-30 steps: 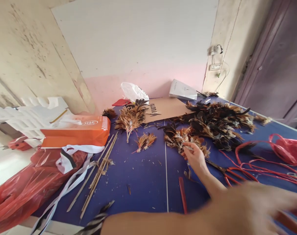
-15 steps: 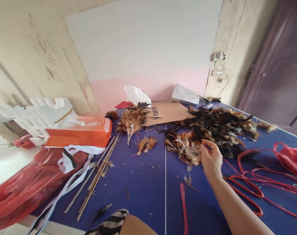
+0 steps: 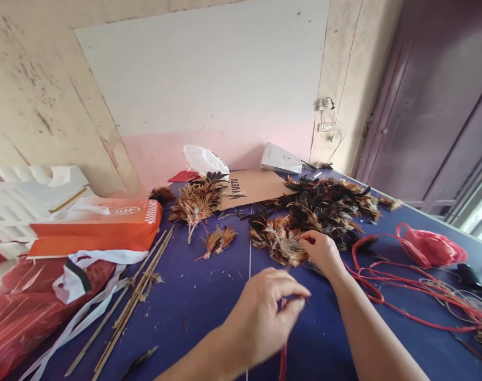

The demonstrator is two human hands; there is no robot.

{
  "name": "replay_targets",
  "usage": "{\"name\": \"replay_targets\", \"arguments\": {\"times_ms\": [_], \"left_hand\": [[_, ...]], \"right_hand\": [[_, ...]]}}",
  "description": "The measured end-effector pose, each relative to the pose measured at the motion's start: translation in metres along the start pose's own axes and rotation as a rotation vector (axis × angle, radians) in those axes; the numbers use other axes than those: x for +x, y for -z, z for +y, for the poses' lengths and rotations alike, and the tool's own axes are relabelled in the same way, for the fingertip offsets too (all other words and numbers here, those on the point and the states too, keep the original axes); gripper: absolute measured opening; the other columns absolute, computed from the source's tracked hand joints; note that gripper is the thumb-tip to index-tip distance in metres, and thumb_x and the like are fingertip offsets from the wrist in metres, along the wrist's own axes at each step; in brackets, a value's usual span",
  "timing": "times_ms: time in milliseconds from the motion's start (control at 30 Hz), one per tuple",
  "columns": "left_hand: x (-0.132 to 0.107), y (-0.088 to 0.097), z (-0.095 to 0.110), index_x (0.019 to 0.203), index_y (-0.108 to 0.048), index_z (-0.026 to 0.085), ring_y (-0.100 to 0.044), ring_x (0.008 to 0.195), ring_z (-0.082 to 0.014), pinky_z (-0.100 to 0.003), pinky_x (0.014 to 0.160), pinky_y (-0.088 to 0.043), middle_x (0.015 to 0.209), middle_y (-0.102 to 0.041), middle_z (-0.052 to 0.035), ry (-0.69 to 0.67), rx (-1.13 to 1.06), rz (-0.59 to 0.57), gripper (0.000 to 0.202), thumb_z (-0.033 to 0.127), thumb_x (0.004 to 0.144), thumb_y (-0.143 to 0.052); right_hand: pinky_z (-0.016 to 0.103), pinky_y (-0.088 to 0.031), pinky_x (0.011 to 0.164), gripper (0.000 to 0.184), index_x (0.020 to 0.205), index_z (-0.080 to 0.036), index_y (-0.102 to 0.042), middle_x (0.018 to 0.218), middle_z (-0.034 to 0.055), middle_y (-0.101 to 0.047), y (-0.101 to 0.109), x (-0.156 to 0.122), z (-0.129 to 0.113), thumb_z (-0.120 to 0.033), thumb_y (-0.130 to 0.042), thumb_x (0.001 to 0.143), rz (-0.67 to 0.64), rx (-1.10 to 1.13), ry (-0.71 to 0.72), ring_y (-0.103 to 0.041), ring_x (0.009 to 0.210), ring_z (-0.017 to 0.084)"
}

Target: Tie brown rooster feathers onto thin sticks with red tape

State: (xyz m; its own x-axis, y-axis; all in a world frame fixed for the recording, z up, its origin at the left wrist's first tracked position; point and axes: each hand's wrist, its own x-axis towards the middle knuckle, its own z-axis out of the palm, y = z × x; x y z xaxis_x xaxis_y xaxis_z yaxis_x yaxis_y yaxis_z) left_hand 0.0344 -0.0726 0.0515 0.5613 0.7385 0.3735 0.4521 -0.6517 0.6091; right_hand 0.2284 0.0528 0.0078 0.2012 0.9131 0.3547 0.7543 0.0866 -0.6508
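Note:
My right hand (image 3: 323, 253) rests on the near edge of a big pile of brown and black feathers (image 3: 324, 209) on the blue table (image 3: 209, 296). Its fingers are curled and pinch feathers in the tan clump (image 3: 278, 241). My left hand (image 3: 265, 309) hovers nearer to me, thumb and fingertips pinched on something small and dark that looks like a feather tip. A red strip (image 3: 283, 362) lies on the table just under that hand.
Two smaller feather bunches (image 3: 195, 201) (image 3: 219, 239) lie left of the pile. Thin sticks (image 3: 133, 296) lie beside an orange bag (image 3: 94, 230) and red plastic (image 3: 30, 312). Red cord (image 3: 387, 288) and a red bag (image 3: 429, 248) lie at the right. Cardboard (image 3: 251, 185) lies at the back.
My left hand has come into view in front of me with its fingers pinched. My right hand has drawn back from the dark feathers to the tan clump. The view has shifted right.

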Motion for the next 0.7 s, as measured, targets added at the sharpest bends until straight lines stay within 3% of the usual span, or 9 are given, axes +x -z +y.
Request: {"name": "replay_targets", "arguments": {"times_ms": [100, 200, 300, 400, 533, 700], "left_hand": [[0.007, -0.003, -0.026, 0.080, -0.066, 0.022, -0.053, 0.078, -0.0137, -0.027, 0.075, -0.042, 0.081, -0.064, -0.0013, -0.012, 0.055, -0.123, 0.014, 0.029, 0.074, -0.057], [-0.004, -0.017, -0.047, 0.083, -0.066, 0.022, -0.050, 0.082, -0.0144, -0.026, 0.076, -0.041, 0.091, -0.061, -0.0018, -0.065, 0.102, -0.233, 0.022, 0.035, 0.066, -0.065], [-0.014, -0.020, -0.064, 0.087, -0.065, 0.023, -0.048, 0.085, -0.0158, -0.027, 0.076, -0.041, 0.091, -0.058, -0.0025, -0.097, 0.221, -0.285, 0.021, 0.035, 0.070, -0.061], [-0.014, -0.009, -0.085, 0.096, -0.062, 0.025, -0.047, 0.087, -0.0159, -0.029, 0.079, -0.039, 0.093, -0.056, -0.0030, -0.068, 0.353, -0.236, 0.020, 0.027, 0.080, -0.050], [-0.011, 0.011, -0.111, 0.092, -0.063, 0.023, -0.048, 0.085, -0.0160, -0.028, 0.076, -0.039, 0.089, -0.056, -0.0035, 0.081, 0.453, -0.133, 0.021, 0.023, 0.081, -0.045], [-0.002, 0.027, -0.110, 0.068, -0.065, 0.021, -0.053, 0.076, -0.0149, -0.026, 0.071, -0.040, 0.076, -0.058, -0.0011, 0.224, 0.415, -0.238, 0.016, 0.030, 0.074, -0.053]], "right_hand": [[0.023, -0.038, 0.061, 0.018, 0.072, -0.023, -0.066, 0.074, 0.0009, -0.066, 0.002, 0.000, 0.005, -0.025, -0.049, 0.067, -0.077, -0.111, 0.007, -0.057, 0.069, 0.016], [0.024, -0.037, 0.065, 0.020, 0.078, -0.025, -0.067, 0.082, 0.0016, -0.065, 0.002, 0.001, 0.011, -0.022, -0.051, 0.067, -0.137, -0.215, 0.038, -0.056, 0.078, 0.017], [0.026, -0.035, 0.071, 0.025, 0.085, -0.028, -0.067, 0.092, 0.0016, -0.062, 0.000, 0.001, 0.013, -0.019, -0.051, 0.067, -0.185, -0.300, 0.089, -0.053, 0.087, 0.018], [0.030, -0.032, 0.073, 0.031, 0.093, -0.031, -0.064, 0.096, 0.0026, -0.059, -0.004, -0.001, 0.011, -0.019, -0.052, 0.068, -0.221, -0.378, 0.120, -0.049, 0.093, 0.021], [0.032, -0.029, 0.072, 0.034, 0.103, -0.029, -0.060, 0.098, 0.0064, -0.055, -0.011, -0.006, 0.008, -0.022, -0.050, 0.072, -0.204, -0.458, 0.151, -0.046, 0.094, 0.023], [0.031, -0.027, 0.070, 0.027, 0.093, -0.025, -0.063, 0.094, 0.0072, -0.054, -0.019, -0.007, 0.007, -0.017, -0.048, 0.072, -0.187, -0.502, 0.168, -0.044, 0.091, 0.022]]}}
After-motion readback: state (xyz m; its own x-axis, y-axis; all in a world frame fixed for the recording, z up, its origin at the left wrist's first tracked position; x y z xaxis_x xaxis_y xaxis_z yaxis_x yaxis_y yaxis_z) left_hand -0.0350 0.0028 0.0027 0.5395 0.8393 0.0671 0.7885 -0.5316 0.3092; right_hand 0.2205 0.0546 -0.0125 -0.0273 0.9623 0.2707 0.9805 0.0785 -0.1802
